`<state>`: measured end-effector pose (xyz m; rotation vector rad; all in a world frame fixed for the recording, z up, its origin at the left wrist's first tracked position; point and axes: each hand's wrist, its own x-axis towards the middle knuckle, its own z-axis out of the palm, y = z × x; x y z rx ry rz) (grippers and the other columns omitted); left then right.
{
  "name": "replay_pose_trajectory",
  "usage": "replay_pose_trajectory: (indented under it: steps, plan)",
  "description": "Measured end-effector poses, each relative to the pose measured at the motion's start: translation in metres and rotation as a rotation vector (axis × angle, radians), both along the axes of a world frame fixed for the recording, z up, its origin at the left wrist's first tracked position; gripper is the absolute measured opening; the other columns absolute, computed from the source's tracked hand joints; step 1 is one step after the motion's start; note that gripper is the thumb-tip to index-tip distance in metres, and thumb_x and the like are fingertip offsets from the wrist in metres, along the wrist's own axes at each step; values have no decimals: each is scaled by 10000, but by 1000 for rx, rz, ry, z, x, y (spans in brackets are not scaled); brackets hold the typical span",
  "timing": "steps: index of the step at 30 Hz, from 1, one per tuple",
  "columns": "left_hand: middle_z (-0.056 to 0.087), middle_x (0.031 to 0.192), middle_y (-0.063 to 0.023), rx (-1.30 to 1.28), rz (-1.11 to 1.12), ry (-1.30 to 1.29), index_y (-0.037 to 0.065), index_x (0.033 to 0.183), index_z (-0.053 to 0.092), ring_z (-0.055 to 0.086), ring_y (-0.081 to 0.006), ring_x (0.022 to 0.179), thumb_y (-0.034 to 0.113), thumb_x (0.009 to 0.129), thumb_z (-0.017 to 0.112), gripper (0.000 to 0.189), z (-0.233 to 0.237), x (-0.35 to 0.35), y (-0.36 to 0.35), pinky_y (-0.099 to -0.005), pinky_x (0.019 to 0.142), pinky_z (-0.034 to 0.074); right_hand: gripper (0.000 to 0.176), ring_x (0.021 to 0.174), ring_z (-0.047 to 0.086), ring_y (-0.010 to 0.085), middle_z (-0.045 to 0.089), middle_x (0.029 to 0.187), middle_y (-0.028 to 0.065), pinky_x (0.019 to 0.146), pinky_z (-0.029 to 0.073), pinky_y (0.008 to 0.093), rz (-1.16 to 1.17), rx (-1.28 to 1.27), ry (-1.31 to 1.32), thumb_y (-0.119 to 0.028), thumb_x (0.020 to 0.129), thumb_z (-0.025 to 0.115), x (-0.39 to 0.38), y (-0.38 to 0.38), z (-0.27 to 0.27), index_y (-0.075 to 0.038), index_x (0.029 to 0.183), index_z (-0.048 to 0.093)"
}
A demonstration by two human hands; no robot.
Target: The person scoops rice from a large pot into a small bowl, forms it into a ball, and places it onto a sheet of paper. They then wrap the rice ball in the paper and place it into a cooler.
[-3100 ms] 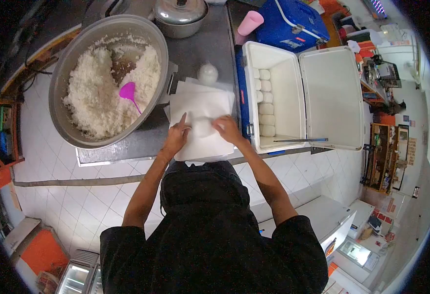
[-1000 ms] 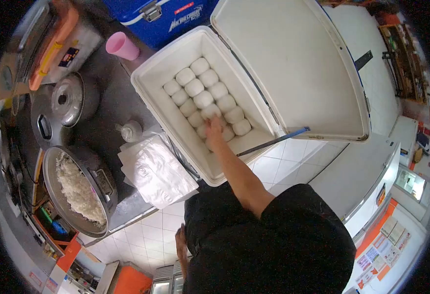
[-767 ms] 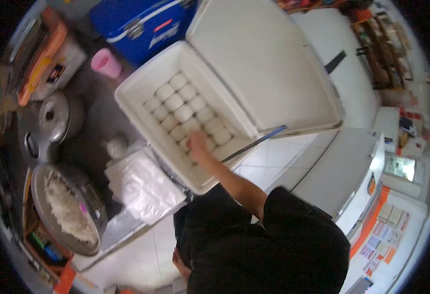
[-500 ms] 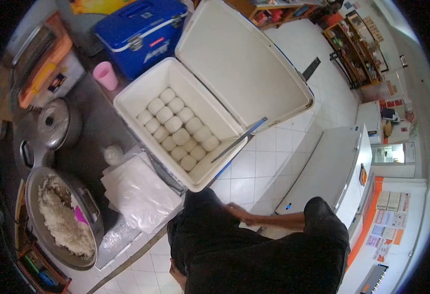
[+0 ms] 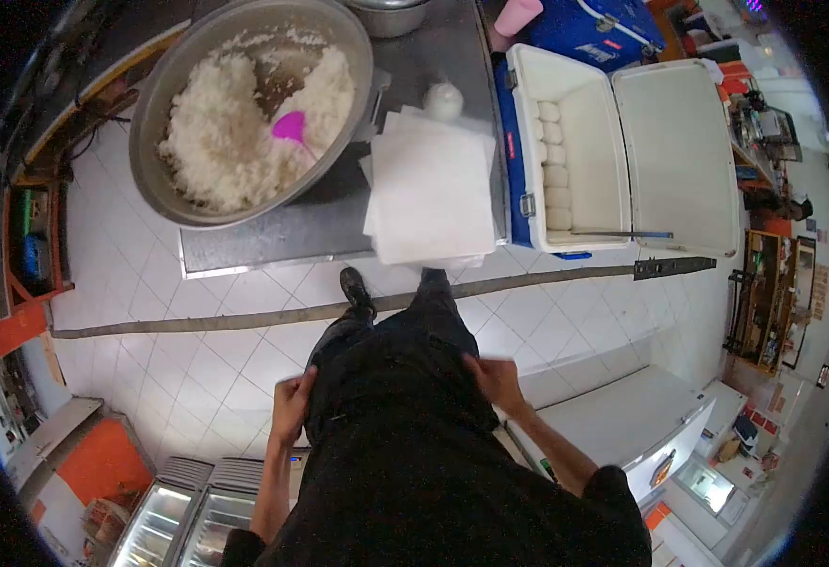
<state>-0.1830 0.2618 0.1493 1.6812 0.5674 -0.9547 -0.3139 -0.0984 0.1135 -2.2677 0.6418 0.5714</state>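
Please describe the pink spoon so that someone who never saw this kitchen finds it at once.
Look at the big metal pot of white rice on the steel table. The spoon lies in the rice near the middle, the only bright pink thing inside the pot.

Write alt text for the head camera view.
Seen from above, a person in black presses the left hand and right hand against their clothing. Ahead, a metal table holds a pot of rice and stacked white sheets, beside an open cooler of rice balls.
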Motion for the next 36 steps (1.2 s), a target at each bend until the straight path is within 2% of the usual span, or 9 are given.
replay_pose_trajectory:
  steps: [2, 7, 17, 21, 23, 25, 27, 31, 36]
  plan:
    - [550, 650, 34, -19, -21, -106, 25, 706, 641, 437, -41, 573, 320, 959, 624, 389, -20, 11, 15, -231, 502, 333, 377, 846, 673, 280, 690, 1003, 132, 761, 533, 411, -155, 472, -336, -386, 884, 695, 59, 42, -19, -50, 1052, 667]
    - [638, 696, -10, -159, 156, 109, -31, 836, 662, 548, -79, 561, 258, 940, 648, 307, -21, 24, 36, -259, 502, 433, 437, 1141, 575, 251, 626, 1244, 146, 963, 440, 332, 565, 848, -40, -253, 862, 724, 157, 99, -62, -37, 1232, 635]
    - [666, 738, -47, -372, 592, 227, -33, 875, 686, 594, -125, 624, 224, 925, 652, 263, -47, 4, 89, -264, 541, 449, 332, 842, 651, 202, 721, 899, 94, 755, 496, 324, 882, 696, -87, -257, 789, 787, 211, 113, -21, -100, 1077, 735]
    - [559, 621, 54, 32, 233, -220, 26, 679, 663, 435, -41, 584, 291, 943, 653, 374, -113, 41, 146, -248, 529, 350, 132, 808, 650, 149, 721, 861, 60, 701, 493, 340, 416, 609, -298, -183, 822, 757, 263, 56, -53, -63, 873, 733]
    - [532, 591, 37, 106, 200, -332, -13, 641, 616, 414, -38, 585, 304, 953, 637, 445, -85, 84, 123, -261, 515, 338, 147, 838, 676, 225, 725, 918, 91, 741, 492, 325, 278, -26, -779, -154, 807, 747, 332, -16, -81, -65, 921, 722]
    - [641, 660, -191, 521, -283, -725, -19, 690, 651, 613, -332, 578, 313, 922, 628, 405, -182, 63, 140, -420, 573, 469, 328, 931, 642, 269, 698, 991, 127, 814, 471, 378, 113, -558, -953, -196, 746, 790, 404, -71, -76, -67, 1032, 695]
    - [648, 729, -218, 612, -456, -627, 30, 706, 681, 616, -432, 707, 321, 867, 671, 332, -164, 55, 132, -497, 663, 500, 708, 1045, 581, 334, 644, 1081, 141, 969, 386, 499, 77, -870, -875, -384, 702, 821, 457, -112, -100, -96, 1285, 541]
    - [693, 725, -147, 651, -681, -380, 97, 953, 700, 688, -343, 757, 321, 802, 750, 274, -116, 105, 150, -438, 673, 533, 716, 1108, 590, 391, 637, 1122, 250, 976, 435, 437, 42, -399, -517, -468, 691, 815, 497, -141, -135, -54, 1233, 597]
    - [667, 895, -79, -162, -86, -281, 33, 1115, 631, 666, -198, 799, 314, 889, 706, 369, 44, 194, 60, -294, 662, 534, 508, 1143, 589, 334, 622, 1199, 190, 996, 446, 415, -442, -274, -782, -344, 865, 697, 442, -112, -74, 1, 1219, 581]
